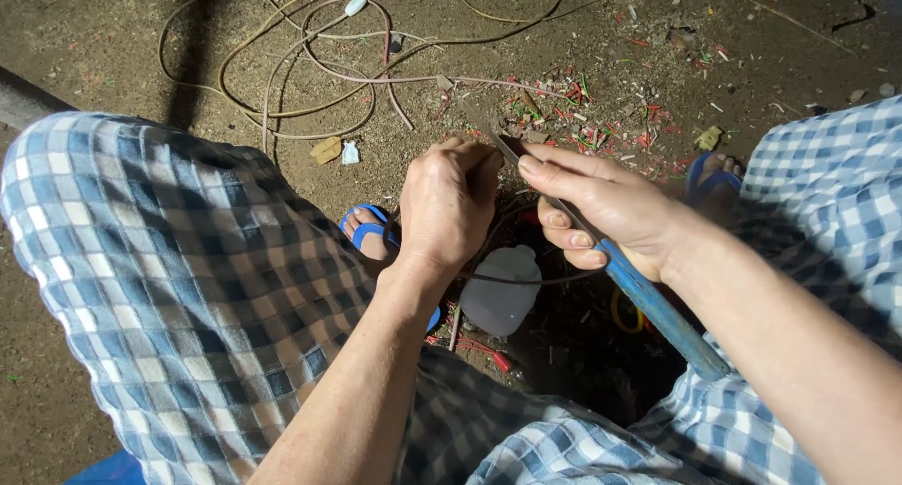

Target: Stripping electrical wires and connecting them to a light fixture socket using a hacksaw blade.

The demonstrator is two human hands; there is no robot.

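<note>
The right hand (611,208) is closed around a long blue-handled metal knife (648,302), blade tip meeting the left hand (449,203), which is clenched on a thin dark wire (512,280) that loops down from the fist. Either side of the grip lie knees in blue checked cloth (178,259). Beyond the grip, pale coiled cables (282,71) cross the dirt floor (113,34). Below it sits a translucent plastic bottle (500,292). Red and green insulation scraps (583,118) beyond the blade suggest much stripping is done; the held wire appears unfinished.
</note>
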